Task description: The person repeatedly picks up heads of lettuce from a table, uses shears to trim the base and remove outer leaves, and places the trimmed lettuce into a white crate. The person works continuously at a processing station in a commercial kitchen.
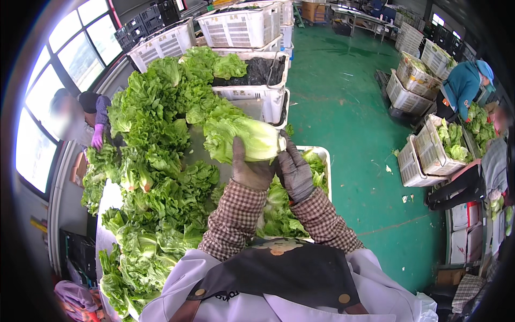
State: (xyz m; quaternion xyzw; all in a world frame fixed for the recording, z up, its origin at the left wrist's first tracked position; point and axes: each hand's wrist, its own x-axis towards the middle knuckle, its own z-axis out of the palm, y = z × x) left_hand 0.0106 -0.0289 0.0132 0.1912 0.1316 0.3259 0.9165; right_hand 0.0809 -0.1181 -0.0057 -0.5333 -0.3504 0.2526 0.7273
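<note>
A head of leafy green lettuce (244,137) lies sideways in front of me, its leaves to the left and its pale cut stem to the right. My left hand (250,170), in a dark glove, grips it from below with the thumb up over its near side. At the stem end is my right hand (296,174), also gloved, its fingers closed around the base; whether it holds anything else I cannot make out. Beneath and left, a big heap of lettuce (155,155) covers the table. Under my forearms a white crate (326,161) holds more lettuce.
White crates (238,29) are stacked beyond the table, one lined with black plastic (255,75). A co-worker's purple-gloved hand (97,137) touches the heap at left. Green floor (343,129) runs along my right. Farther right, people handle lettuce beside crates (424,153).
</note>
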